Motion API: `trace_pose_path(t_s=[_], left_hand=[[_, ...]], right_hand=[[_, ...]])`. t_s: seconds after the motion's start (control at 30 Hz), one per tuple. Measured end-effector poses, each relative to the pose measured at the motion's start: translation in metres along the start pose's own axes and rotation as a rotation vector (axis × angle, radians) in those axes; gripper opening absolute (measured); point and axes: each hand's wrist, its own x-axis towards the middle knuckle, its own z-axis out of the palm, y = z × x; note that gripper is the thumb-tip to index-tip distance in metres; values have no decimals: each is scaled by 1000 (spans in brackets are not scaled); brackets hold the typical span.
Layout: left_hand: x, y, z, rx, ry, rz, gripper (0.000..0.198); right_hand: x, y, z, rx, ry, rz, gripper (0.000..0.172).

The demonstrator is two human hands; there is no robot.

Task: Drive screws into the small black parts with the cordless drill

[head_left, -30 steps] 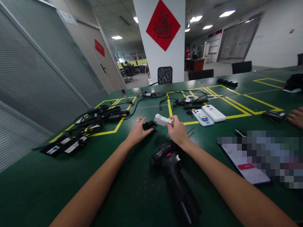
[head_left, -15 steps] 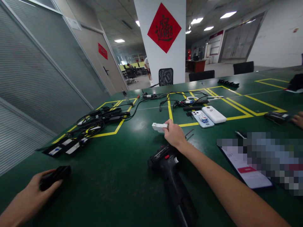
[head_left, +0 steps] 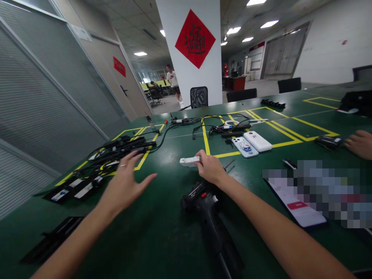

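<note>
My right hand (head_left: 211,167) grips a small white rectangular block (head_left: 188,161) by its right end, just above the table. Below that hand lies a black cordless screwdriver (head_left: 206,217) with a red button; its thin bit pokes out past my wrist. My left hand (head_left: 123,182) is in the air with thumb and fingers apart, holding nothing. Beyond it is a heap of black cables (head_left: 124,149). A flat black part (head_left: 55,236) lies on the table, partly hidden behind my left forearm.
Yellow tape marks boxes on the green table (head_left: 162,240). A patterned phone (head_left: 244,147) and a white power bank (head_left: 257,141) lie beyond my right hand. On the right are a large lit phone (head_left: 299,205), another person's hand (head_left: 360,143) and a black device (head_left: 328,142).
My left hand has let go of the black part at the lower left and moved right and forward, opening. My right hand still holds the white block. The view has turned slightly right.
</note>
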Motion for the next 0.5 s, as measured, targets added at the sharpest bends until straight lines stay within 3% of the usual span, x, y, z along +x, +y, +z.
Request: trace_pose_path(t_s=[0.1,0.17,0.23,0.3,0.37,0.5], left_hand=[[44,59,40,-65,-199,277,61],[64,82,65,-76,-278,340,39],[76,91,81,-63,-307,326,20],[81,84,85,-46,-309,282,19],[78,59,74,-32,-305,211,23],[50,-18,15,17,-281,-63,28]], right_hand=[[1,3,2,11,-18,10,23],[2,7,5,21,-24,42,23],[3,13,8,43,-40,92,24],[5,19,12,70,-48,148,31],[6,21,14,74,-46,177,37],[6,16,14,22,-62,181,32]])
